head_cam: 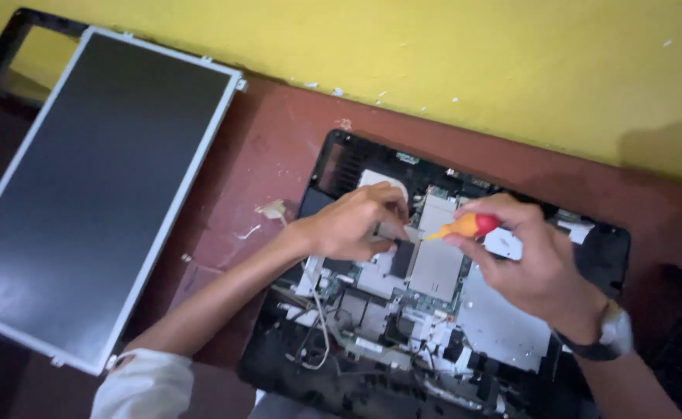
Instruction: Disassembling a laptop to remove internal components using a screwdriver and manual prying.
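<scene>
- The right hand (531, 260) has its grip closed around a small screwdriver (465, 226) with an orange and red handle, the tip aimed left toward a grey metal plate (436, 264) inside the opened computer chassis (434, 310).
- The left hand (352, 225) presses on the boards beside that tip, fingers curled and pinching a small flat metal piece (391, 231); its grip looks closed on it.
- The chassis lies flat on the reddish-brown surface (271, 147), close under a yellow wall (434, 54).
- I would judge the screwdriver light, stiff and a bit slick on its smooth plastic handle; the handle is the place to hold it.
- The innards look fragile: thin sheet-metal shields, green circuit board, and loose white cables (317, 310).
- Well apart to the left lies a bare display panel (85, 194), dark and glossy in a pale metal frame.
- A wristwatch (609, 337) sits on the right wrist.
</scene>
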